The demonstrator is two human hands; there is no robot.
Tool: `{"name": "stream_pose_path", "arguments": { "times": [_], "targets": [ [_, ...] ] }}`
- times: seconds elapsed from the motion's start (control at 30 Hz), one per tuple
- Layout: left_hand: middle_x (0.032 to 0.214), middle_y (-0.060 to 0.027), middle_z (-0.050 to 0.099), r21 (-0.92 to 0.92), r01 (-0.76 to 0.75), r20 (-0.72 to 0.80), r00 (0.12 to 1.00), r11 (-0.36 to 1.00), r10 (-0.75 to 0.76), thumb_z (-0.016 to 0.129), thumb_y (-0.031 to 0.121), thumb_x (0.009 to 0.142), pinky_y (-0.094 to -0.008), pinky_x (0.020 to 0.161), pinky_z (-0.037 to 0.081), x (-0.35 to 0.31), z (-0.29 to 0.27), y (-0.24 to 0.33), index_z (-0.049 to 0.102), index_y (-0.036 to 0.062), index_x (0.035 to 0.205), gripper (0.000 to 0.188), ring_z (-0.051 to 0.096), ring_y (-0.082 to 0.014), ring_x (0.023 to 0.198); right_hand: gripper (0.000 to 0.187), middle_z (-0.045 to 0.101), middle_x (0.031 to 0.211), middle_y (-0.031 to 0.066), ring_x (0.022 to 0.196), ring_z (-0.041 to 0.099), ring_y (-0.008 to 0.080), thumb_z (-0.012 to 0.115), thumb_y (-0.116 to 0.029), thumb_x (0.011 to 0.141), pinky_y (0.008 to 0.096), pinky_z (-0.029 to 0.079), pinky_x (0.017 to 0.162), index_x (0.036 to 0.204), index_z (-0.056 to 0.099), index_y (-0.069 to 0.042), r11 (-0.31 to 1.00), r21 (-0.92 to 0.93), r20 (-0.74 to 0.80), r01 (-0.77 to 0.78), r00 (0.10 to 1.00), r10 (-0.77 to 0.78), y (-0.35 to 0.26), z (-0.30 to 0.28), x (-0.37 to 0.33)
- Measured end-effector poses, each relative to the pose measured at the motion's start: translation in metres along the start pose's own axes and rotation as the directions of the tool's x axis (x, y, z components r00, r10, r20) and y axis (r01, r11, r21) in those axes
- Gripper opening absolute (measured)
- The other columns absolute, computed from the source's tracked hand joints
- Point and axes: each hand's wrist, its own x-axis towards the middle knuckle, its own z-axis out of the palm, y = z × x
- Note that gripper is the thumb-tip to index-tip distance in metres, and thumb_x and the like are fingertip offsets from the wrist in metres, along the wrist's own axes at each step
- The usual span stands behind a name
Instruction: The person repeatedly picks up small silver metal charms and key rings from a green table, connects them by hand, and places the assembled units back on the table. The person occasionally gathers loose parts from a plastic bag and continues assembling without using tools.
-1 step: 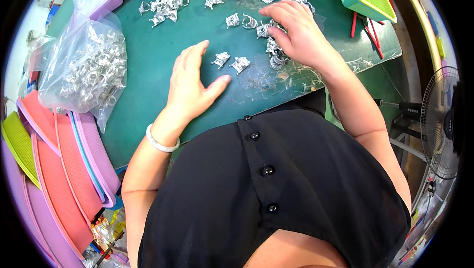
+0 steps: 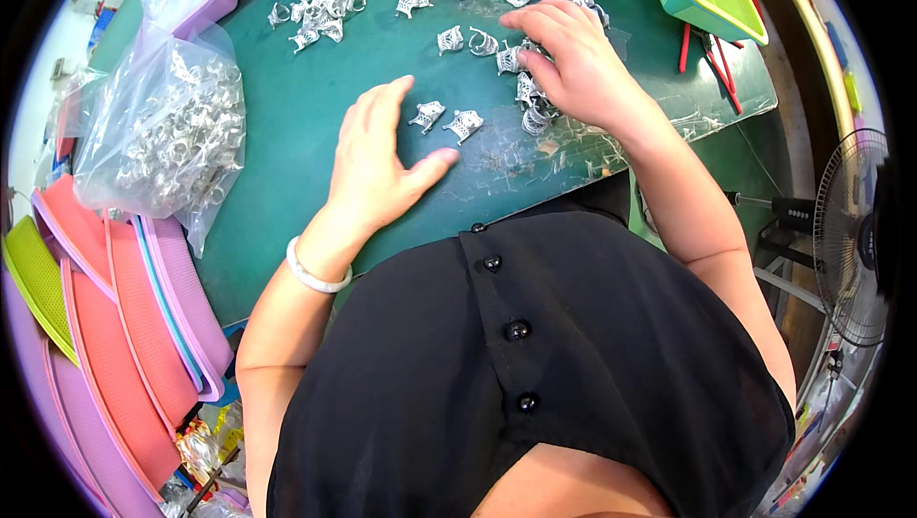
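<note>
Left hand (image 2: 373, 163) cupped, right hand (image 2: 577, 65) curved

Scuffed green worktable (image 2: 277, 165), black wire-caged fan (image 2: 850, 241) at right

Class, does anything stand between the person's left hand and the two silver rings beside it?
Nothing visible does. Only green tabletop shows between the left hand's index finger and the left ring, and between its thumb and the right ring.

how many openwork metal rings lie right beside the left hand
2: one openwork metal ring near the index fingertip of the left hand, the other ring near its thumb tip. More could hide under the palm.
</note>
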Motion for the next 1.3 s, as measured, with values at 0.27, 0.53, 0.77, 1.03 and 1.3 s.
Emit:
{"name": "stream_pose_path", "arguments": {
  "times": [0.27,0.53,0.77,1.03,1.3],
  "targets": [
    [0.094,-0.0098,0.056,0.106,-0.202,0.099,0.976,0.974,0.192,0.071,0.016,0.073,-0.0362,0.073,0.047,0.023,0.027,0.009,0.061,0.0052,0.098,0.029,0.054,-0.0282,0.086,0.034,0.061,0.100,0.0125,0.098,0.054,0.0318,0.059,-0.003,0.078,0.0408,0.042,0.088,0.113,0.057,-0.004,0.999,0.033,0.034,0.014,0.999,-0.015,0.007,0.010,0.020],
    [0.078,-0.0021,0.058,-0.763,0.426,0.249,0.888,0.487,-0.386,0.054,0.015,0.090,-0.0211,0.053,0.041,0.043,0.020,-0.012,0.057,0.0056,0.107,0.019,0.050,-0.0087,0.064,0.049,0.062,0.098,0.0114,0.097,0.056,0.0302,0.067,-0.008,0.075,0.0395,0.044,0.086,0.121,0.051,-0.005,0.996,0.084,0.270,-0.044,0.963,0.020,0.007,0.016,0.042],
    [0.085,-0.0061,0.061,-0.874,0.486,0.450,0.803,-0.008,-0.392,0.058,0.026,0.086,-0.0264,0.060,0.049,0.072,-0.003,-0.025,0.059,0.0028,0.108,0.032,0.058,-0.0169,0.070,0.053,0.062,0.094,0.0117,0.089,0.060,0.0284,0.068,-0.005,0.073,0.0385,0.048,0.079,0.123,0.050,-0.006,0.984,0.114,0.375,-0.137,0.923,0.085,0.001,0.023,0.053],
    [0.086,-0.0078,0.060,0.070,0.081,0.202,0.975,0.994,-0.093,0.074,0.021,0.072,-0.0347,0.071,0.048,0.098,0.014,-0.013,0.065,0.0076,0.109,0.040,0.058,-0.0210,0.077,0.045,0.063,0.089,0.0065,0.077,0.060,0.0159,0.062,-0.004,0.080,0.0281,0.049,0.071,0.123,0.050,-0.002,0.695,0.599,0.383,-0.397,0.905,0.187,0.026,0.014,0.053],
    [0.096,-0.0011,0.061,-0.833,0.504,0.496,0.863,0.228,-0.093,0.063,0.018,0.088,-0.0201,0.057,0.043,0.088,-0.001,-0.030,0.060,0.0027,0.115,0.031,0.053,-0.0078,0.074,0.036,0.064,0.100,0.0087,0.084,0.061,0.0119,0.061,-0.010,0.088,0.0252,0.051,0.074,0.121,0.051,0.002,-0.103,0.873,0.487,-0.476,0.851,0.195,0.025,0.000,0.050]
  ]
}}
